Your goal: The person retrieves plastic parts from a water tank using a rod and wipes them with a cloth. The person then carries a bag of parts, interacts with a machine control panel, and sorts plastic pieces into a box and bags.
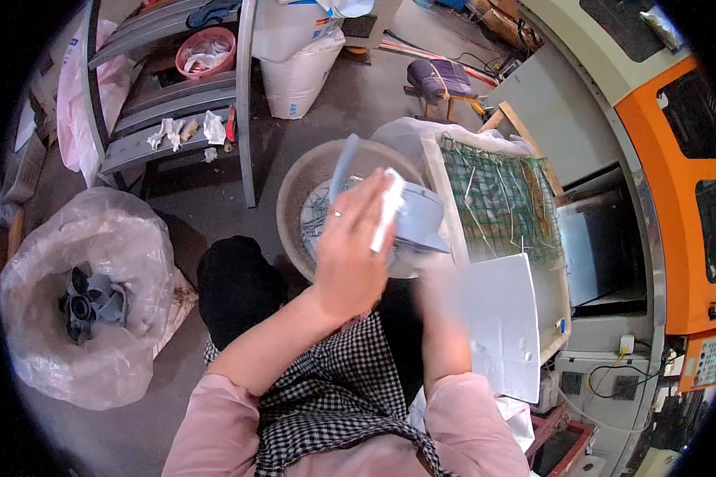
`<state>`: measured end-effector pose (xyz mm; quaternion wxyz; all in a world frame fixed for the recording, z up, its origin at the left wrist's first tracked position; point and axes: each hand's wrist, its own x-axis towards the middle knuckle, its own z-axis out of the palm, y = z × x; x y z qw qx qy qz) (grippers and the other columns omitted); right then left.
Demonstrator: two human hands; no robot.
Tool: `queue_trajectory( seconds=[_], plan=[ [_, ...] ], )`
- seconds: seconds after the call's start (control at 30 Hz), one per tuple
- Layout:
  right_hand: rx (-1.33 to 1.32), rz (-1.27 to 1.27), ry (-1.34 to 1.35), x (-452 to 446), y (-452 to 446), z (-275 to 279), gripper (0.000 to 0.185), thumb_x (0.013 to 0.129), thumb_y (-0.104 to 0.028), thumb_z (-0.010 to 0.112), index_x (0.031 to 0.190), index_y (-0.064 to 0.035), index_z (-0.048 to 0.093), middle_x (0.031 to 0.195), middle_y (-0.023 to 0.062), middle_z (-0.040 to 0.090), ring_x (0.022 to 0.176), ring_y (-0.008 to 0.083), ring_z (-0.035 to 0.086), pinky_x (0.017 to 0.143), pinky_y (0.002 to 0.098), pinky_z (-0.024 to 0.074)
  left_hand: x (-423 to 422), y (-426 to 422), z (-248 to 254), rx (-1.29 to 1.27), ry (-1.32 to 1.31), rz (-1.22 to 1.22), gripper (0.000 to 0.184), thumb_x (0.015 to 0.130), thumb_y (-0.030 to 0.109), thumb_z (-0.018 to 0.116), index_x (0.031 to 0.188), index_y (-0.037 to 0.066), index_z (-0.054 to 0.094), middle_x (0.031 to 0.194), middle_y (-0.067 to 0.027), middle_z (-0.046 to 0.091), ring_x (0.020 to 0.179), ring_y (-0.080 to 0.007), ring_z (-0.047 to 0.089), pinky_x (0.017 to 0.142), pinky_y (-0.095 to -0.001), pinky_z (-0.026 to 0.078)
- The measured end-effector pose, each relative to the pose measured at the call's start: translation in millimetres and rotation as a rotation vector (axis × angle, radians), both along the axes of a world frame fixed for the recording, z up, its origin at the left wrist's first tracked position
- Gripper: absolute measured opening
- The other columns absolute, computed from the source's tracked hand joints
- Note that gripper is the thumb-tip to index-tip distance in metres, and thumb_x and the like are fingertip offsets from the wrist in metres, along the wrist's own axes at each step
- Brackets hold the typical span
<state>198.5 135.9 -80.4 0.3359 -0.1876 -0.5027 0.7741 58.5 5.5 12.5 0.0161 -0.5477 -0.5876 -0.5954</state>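
My left hand [350,250] is over the round tub [290,191], its fingers closed around a small white cloth or paper [387,211]. That white piece lies against a grey plastic part [422,215] with a curved arm [343,163] rising at its left. My right hand [437,278] is smeared by motion at the lower right of the grey part, so its fingers cannot be made out. Thin grey pieces [314,215] lie inside the tub below.
At left, a plastic-lined bag [36,318] holds dark grey parts [91,306]. Metal shelving [247,103] stands behind, with a pink basket [229,60]. Right are a green-netted crate [445,191], a white board [501,326] and an orange machine [676,199].
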Motion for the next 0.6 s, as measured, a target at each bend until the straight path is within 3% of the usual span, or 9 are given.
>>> queue_trajectory(
  seconds=[0.03, 0.07, 0.17, 0.23, 0.3, 0.43, 0.47, 0.53, 0.6],
  plan=[
    [0.352, -0.043, -0.059, -1, -8, 9, 0.080, 0.069, -0.016, 0.081, 0.137, -0.0057, 0.040, 0.138, 0.0096, 0.048, 0.124, 0.0236, 0.049, 0.104, 0.0414, 0.0413, 6, -5, 10, -0.086, 0.203, 0.020, 0.051, 0.077, 0.003, 0.059, 0.126, -0.008, 0.052, 0.134, -0.0225, 0.049, 0.124, -0.0367, 0.046, 0.106, -0.0439, 0.034],
    [0.352, -0.039, -0.059, 2, -1, -4, 0.080, 0.069, -0.016, 0.081, 0.137, -0.0057, 0.040, 0.138, 0.0096, 0.048, 0.124, 0.0236, 0.049, 0.104, 0.0414, 0.0413, 14, -8, 11, -0.181, 0.331, 0.012, 0.056, 0.073, 0.004, 0.057, 0.128, -0.008, 0.051, 0.138, -0.0224, 0.046, 0.128, -0.0358, 0.043, 0.110, -0.0435, 0.030],
    [1.068, -0.128, -0.556, 5, 16, -39, 0.071, 0.076, -0.013, 0.075, 0.138, -0.0059, 0.040, 0.140, 0.0092, 0.046, 0.124, 0.0240, 0.050, 0.106, 0.0408, 0.0401, 25, -4, 2, -0.136, 0.450, -0.016, 0.057, 0.072, 0.004, 0.055, 0.128, -0.007, 0.051, 0.138, -0.0223, 0.046, 0.129, -0.0358, 0.043, 0.109, -0.0442, 0.030],
    [0.489, -0.073, -0.140, 4, 4, -20, 0.067, 0.079, -0.014, 0.072, 0.137, -0.0045, 0.040, 0.138, 0.0099, 0.048, 0.122, 0.0234, 0.051, 0.105, 0.0399, 0.0406, 18, -2, 5, -0.089, 0.391, -0.053, 0.057, 0.072, 0.003, 0.054, 0.128, -0.008, 0.051, 0.137, -0.0224, 0.047, 0.129, -0.0357, 0.043, 0.109, -0.0456, 0.031],
    [0.226, -0.028, 0.089, 7, 6, -14, 0.073, 0.076, -0.015, 0.075, 0.138, -0.0049, 0.039, 0.136, 0.0105, 0.050, 0.121, 0.0240, 0.053, 0.101, 0.0400, 0.0444, 2, 2, -3, -0.079, 0.299, -0.039, 0.054, 0.077, 0.004, 0.053, 0.129, -0.008, 0.050, 0.139, -0.0212, 0.045, 0.131, -0.0352, 0.041, 0.110, -0.0455, 0.029],
    [0.066, -0.015, 0.283, 13, -5, 11, 0.077, 0.075, -0.016, 0.077, 0.140, -0.0055, 0.036, 0.133, 0.0107, 0.052, 0.119, 0.0255, 0.054, 0.096, 0.0399, 0.0491, 6, -5, -13, -0.102, 0.195, -0.055, 0.046, 0.084, 0.003, 0.052, 0.129, -0.007, 0.050, 0.136, -0.0202, 0.048, 0.131, -0.0360, 0.042, 0.110, -0.0461, 0.027],
    [-0.081, -0.156, 0.251, 12, -13, 19, 0.077, 0.076, -0.017, 0.075, 0.141, -0.0061, 0.035, 0.134, 0.0106, 0.050, 0.119, 0.0261, 0.053, 0.098, 0.0409, 0.0482, 12, -9, -12, -0.146, 0.225, -0.045, 0.045, 0.084, 0.002, 0.052, 0.128, -0.008, 0.051, 0.134, -0.0205, 0.050, 0.129, -0.0365, 0.043, 0.110, -0.0467, 0.027],
    [-0.222, -0.303, 0.218, 16, -9, 18, 0.077, 0.078, -0.019, 0.074, 0.142, -0.0068, 0.033, 0.135, 0.0105, 0.049, 0.120, 0.0266, 0.052, 0.099, 0.0420, 0.0473, 9, -8, -10, -0.148, 0.258, -0.046, 0.056, 0.074, -0.001, 0.059, 0.128, -0.007, 0.049, 0.132, -0.0225, 0.051, 0.129, -0.0353, 0.044, 0.109, -0.0472, 0.029],
    [-0.055, -0.154, 0.185, 24, 3, -8, 0.078, 0.079, -0.021, 0.074, 0.143, -0.0074, 0.031, 0.138, 0.0111, 0.046, 0.123, 0.0259, 0.049, 0.101, 0.0429, 0.0450, 5, -3, -11, -0.128, 0.169, 0.033, 0.052, 0.078, 0.003, 0.057, 0.129, -0.007, 0.049, 0.133, -0.0226, 0.050, 0.129, -0.0338, 0.044, 0.110, -0.0470, 0.027]
  ],
)
